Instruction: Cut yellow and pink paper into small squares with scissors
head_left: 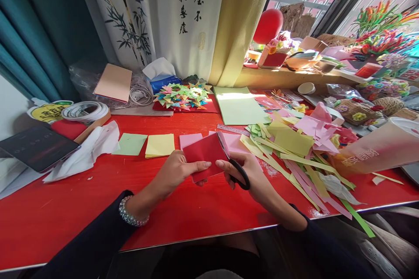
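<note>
A piece of red paper (206, 152) is held above the table, pinched at its left side by my left hand (178, 169). My right hand (247, 172) is closed round the black handle of a pair of scissors (241, 175), its thumb close to the paper's lower right. The scissor blades lie along the paper's right edge; whether they are parted I cannot tell. Behind the red paper, pink squares (190, 139) lie on the table, partly covered. To their left are a yellow stack of squares (159, 144) and a green one (130, 144).
Paper strips and scraps (294, 152) heap up on the right, some hanging over the front edge. Folded paper pieces (183, 95) pile at the back, near a pale green sheet (240, 104). A paper bag (379, 146) lies far right; a dark tablet-like device (41, 146) far left.
</note>
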Demonstrator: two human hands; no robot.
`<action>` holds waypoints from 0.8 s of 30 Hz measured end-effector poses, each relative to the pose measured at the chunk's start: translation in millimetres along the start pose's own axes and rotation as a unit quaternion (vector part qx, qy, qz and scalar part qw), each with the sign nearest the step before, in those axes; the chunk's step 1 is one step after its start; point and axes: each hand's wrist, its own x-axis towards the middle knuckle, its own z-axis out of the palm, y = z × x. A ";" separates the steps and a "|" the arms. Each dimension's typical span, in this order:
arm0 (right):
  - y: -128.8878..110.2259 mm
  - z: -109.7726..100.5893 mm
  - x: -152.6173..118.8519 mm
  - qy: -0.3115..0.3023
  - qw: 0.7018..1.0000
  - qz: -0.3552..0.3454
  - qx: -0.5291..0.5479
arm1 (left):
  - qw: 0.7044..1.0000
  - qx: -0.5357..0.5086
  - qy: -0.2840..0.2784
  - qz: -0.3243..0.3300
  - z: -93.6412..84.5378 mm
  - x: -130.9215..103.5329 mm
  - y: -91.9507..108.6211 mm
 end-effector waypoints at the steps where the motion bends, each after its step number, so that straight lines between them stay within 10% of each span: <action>1: 0.8 0.9 0.1 0.005 1.000 -0.002 -0.003 | 1.000 0.001 0.002 -0.001 -0.1 0.0 0.3; 24: -6.9 -0.5 0.8 0.027 0.997 0.070 0.006 | 1.000 -0.018 -0.014 -0.012 1.7 0.4 -2.8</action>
